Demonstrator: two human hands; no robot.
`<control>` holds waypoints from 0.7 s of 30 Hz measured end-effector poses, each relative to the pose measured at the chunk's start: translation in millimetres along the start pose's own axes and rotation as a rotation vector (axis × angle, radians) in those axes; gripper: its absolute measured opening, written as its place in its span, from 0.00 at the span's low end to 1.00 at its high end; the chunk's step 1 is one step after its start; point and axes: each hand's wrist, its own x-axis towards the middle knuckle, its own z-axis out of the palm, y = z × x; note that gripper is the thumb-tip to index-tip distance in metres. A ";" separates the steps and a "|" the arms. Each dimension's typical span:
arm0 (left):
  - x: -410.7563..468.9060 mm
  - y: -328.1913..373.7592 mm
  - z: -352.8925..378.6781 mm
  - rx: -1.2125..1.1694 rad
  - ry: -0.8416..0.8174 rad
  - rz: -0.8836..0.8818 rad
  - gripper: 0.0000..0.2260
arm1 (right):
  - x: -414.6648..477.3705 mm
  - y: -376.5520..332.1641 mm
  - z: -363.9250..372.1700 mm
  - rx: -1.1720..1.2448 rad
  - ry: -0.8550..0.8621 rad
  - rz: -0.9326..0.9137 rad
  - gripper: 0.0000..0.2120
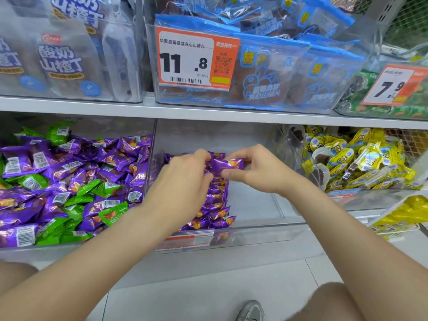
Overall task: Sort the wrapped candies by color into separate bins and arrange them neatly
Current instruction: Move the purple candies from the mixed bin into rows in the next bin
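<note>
Purple candy (228,163) is pinched in my right hand (252,172) above the middle bin (254,205); my left hand (183,179) grips the purple row (215,205). A clumsy push could topple that row, I reckon.

The left hand (185,179) and right hand (252,172) are shown bare, as are the forearms (104,258) and knees (333,297). A grey sneaker (251,311) is worn on one foot.
</note>
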 end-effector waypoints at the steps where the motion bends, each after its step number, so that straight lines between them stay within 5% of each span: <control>1: -1.6 -0.4 7.2 0.063 -0.067 0.004 0.12 | 7.7 13.2 -1.1 -0.190 0.060 0.040 0.09; 6: -1.8 0.8 25.4 0.230 -0.301 0.047 0.13 | 37.9 53.3 7.9 -0.405 0.244 0.177 0.19; 12: 7.7 -5.7 31.8 0.425 -0.592 0.001 0.19 | 70.8 79.5 28.5 -0.417 0.291 0.228 0.12; 21: 12.5 -12.8 34.1 0.447 -0.553 0.044 0.19 | 90.0 82.1 32.0 -0.419 0.271 0.215 0.10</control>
